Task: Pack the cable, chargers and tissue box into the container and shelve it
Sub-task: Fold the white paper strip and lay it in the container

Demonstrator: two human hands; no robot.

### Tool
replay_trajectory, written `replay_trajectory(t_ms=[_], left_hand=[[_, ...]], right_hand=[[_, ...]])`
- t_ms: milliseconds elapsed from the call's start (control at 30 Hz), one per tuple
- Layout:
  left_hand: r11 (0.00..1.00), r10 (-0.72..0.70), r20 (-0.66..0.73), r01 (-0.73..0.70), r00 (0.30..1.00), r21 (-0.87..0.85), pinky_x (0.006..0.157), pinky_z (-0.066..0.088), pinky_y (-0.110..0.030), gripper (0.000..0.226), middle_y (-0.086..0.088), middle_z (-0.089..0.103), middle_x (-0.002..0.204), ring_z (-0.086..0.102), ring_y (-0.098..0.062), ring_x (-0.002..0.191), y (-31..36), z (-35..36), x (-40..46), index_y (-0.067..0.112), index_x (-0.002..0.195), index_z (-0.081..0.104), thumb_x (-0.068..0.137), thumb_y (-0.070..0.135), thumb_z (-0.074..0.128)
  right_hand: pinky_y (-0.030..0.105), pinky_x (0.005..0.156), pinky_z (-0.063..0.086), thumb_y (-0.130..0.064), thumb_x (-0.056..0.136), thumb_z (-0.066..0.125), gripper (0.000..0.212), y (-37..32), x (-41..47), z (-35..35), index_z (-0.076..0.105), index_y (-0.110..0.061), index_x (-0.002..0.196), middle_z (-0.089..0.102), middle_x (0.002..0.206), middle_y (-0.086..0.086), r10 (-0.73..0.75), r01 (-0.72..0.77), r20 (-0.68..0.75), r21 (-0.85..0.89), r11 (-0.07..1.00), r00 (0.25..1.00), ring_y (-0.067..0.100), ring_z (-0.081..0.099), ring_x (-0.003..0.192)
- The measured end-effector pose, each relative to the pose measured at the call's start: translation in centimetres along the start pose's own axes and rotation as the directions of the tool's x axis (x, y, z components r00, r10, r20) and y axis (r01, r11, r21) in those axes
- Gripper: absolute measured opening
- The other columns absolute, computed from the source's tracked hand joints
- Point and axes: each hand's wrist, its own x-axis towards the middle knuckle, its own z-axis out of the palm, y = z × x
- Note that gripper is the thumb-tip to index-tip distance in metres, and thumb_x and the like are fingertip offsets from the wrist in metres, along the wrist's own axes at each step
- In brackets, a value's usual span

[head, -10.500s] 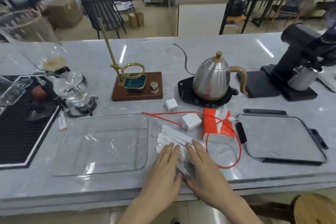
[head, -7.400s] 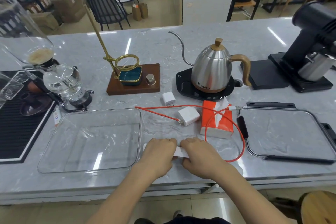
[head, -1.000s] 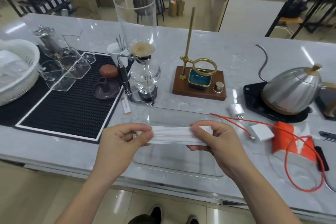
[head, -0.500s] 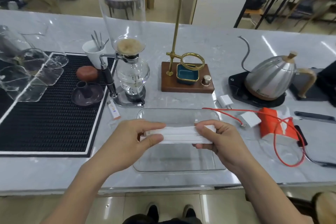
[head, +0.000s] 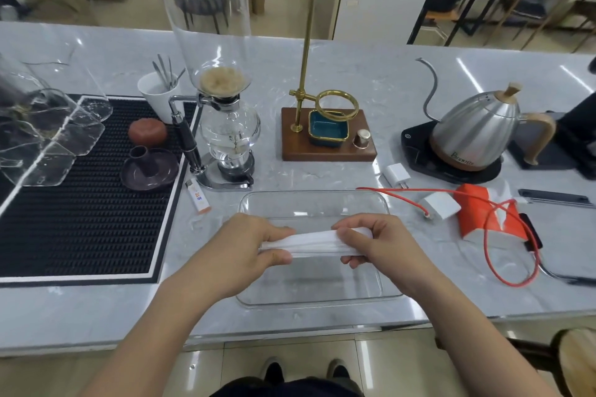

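Note:
Both hands hold a flat white bundle of strips [head: 314, 243] level above the clear plastic container [head: 309, 200]: my left hand [head: 245, 251] grips its left end, my right hand [head: 377, 246] its right end. The container sits open on the marble counter near the front edge. To its right lie a small white charger [head: 396, 175], a larger white charger [head: 438, 206], and the orange tissue box [head: 483, 216]. A red cable [head: 503, 274] runs from the chargers and loops over the box.
The container's clear lid [head: 567, 255] with black clips lies at far right. Behind stand a glass siphon brewer [head: 222, 126], a brass stand on a wooden base [head: 325, 142], and a steel kettle [head: 477, 135]. A black mat [head: 80, 203] with glassware covers the left. A lighter [head: 197, 196] lies beside it.
The bundle has been gathered off the counter and lifted over the container. In the last second the view swung right and both hands sank slightly toward the container.

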Motion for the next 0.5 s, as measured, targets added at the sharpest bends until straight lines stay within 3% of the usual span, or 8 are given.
replay_trajectory(t_ms=[67, 167, 233, 367, 500], left_hand=[[0.999, 0.02, 0.059, -0.023, 0.998, 0.046, 0.083, 0.05, -0.033, 0.032, 0.005, 0.072, 0.095, 0.063, -0.013, 0.088, 0.0, 0.1, 0.3, 0.051, 0.114, 0.06, 0.087, 0.037, 0.069], [0.985, 0.035, 0.154, -0.06, 0.987, 0.163, 0.076, 0.051, -0.037, 0.009, 0.006, 0.067, 0.08, 0.06, -0.012, 0.076, -0.2, 0.2, 0.8, 0.037, 0.097, 0.067, 0.089, 0.04, 0.065], [0.978, 0.017, 0.191, -0.057, 0.981, 0.203, 0.071, 0.05, -0.035, 0.01, 0.006, 0.062, 0.074, 0.058, -0.012, 0.071, -0.3, 0.1, 1.1, 0.03, 0.089, 0.066, 0.09, 0.04, 0.064], [0.972, -0.018, 0.23, -0.037, 0.973, 0.232, 0.061, 0.045, -0.035, 0.024, 0.005, 0.054, 0.062, 0.052, -0.016, 0.059, -0.1, -0.1, 1.4, 0.028, 0.069, 0.057, 0.09, 0.038, 0.064], [0.963, -0.055, 0.271, -0.02, 0.961, 0.267, 0.066, 0.051, -0.041, 0.022, 0.005, 0.057, 0.065, 0.057, -0.017, 0.064, 0.1, -0.2, 1.8, 0.028, 0.071, 0.058, 0.09, 0.039, 0.063]], right_hand=[[0.026, 0.055, 0.054, -0.01, 0.091, 0.067, 0.01, 0.0, 0.1, -0.1, 0.076, -0.009, 0.089, 0.073, 0.093, 0.012, 0.022, -0.019, 0.028, -0.088, 0.996, 0.999, 0.021, 0.065, 0.057], [0.024, 0.054, 0.051, -0.016, 0.092, 0.065, 0.012, 0.0, 0.1, 0.0, 0.076, -0.014, 0.089, 0.073, 0.094, -0.005, 0.019, -0.009, 0.045, -0.211, 0.977, 0.999, 0.015, 0.063, 0.055], [0.023, 0.055, 0.051, -0.022, 0.091, 0.067, 0.01, 0.1, 0.1, 0.0, 0.076, -0.018, 0.09, 0.071, 0.084, -0.014, 0.018, -0.005, 0.05, -0.259, 0.966, 0.999, 0.012, 0.063, 0.055], [0.022, 0.056, 0.048, -0.03, 0.083, 0.076, 0.009, 0.2, 0.2, -0.6, 0.076, -0.025, 0.091, 0.066, 0.067, -0.009, 0.014, 0.044, 0.169, -0.334, 0.942, 0.986, 0.006, 0.056, 0.056], [0.016, 0.057, 0.046, -0.024, 0.077, 0.081, 0.018, 0.5, 0.7, -1.0, 0.075, -0.022, 0.094, 0.072, 0.086, 0.0, -0.023, 0.16, 0.276, -0.485, 0.86, 0.961, -0.001, 0.057, 0.06]])
